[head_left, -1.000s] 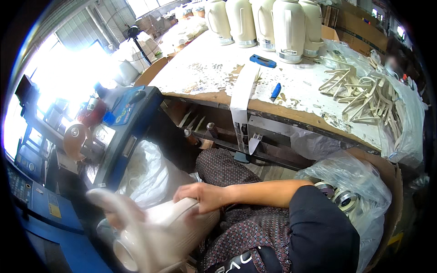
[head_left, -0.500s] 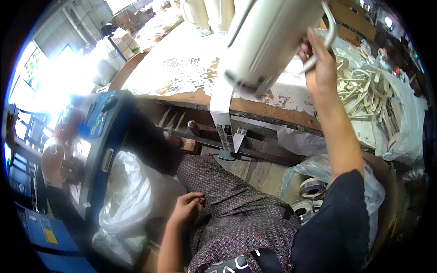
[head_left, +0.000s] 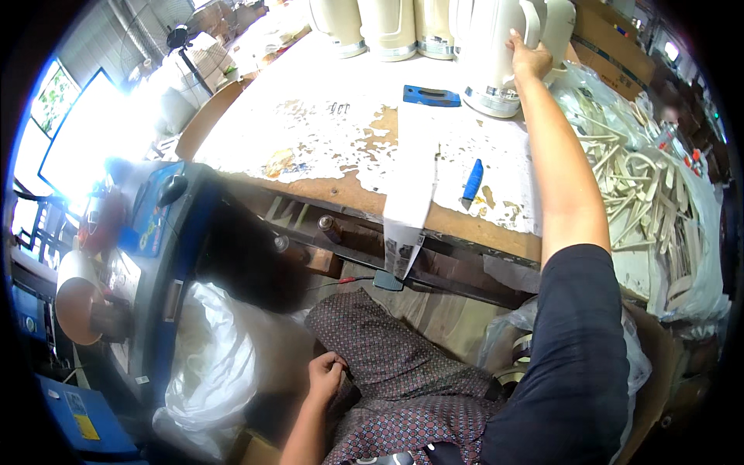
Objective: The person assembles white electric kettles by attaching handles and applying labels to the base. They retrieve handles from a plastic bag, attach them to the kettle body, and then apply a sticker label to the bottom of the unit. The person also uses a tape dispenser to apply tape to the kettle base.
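Observation:
At the far right of the worktable [head_left: 310,167], a cream-white jug [head_left: 488,58] stands upright, with a silvery band round its base. My right hand [head_left: 532,62] is closed round its handle, my arm stretched forward. Several similar jugs [head_left: 387,27] stand along the far edge, their tops out of view. Low down by my thigh, my left hand [head_left: 326,375] rests with fingers curled in, and nothing shows in it. Between me and the jugs lie a flat blue tool [head_left: 431,95] with a dark slot and a slim blue cutter-like tool [head_left: 473,180].
A long white strip [head_left: 409,167] hangs over the table's front edge. On the right, a clear plastic bag [head_left: 701,232] holds many pale handle-shaped pieces [head_left: 639,186]. A blue-grey machine [head_left: 167,256] stands left, beside a white plastic sack [head_left: 225,349].
The jug, tilted and held in the air before, now stands on the table farther away. My right arm has reached forward with it. Both blue tools now show; my left hand has barely moved.

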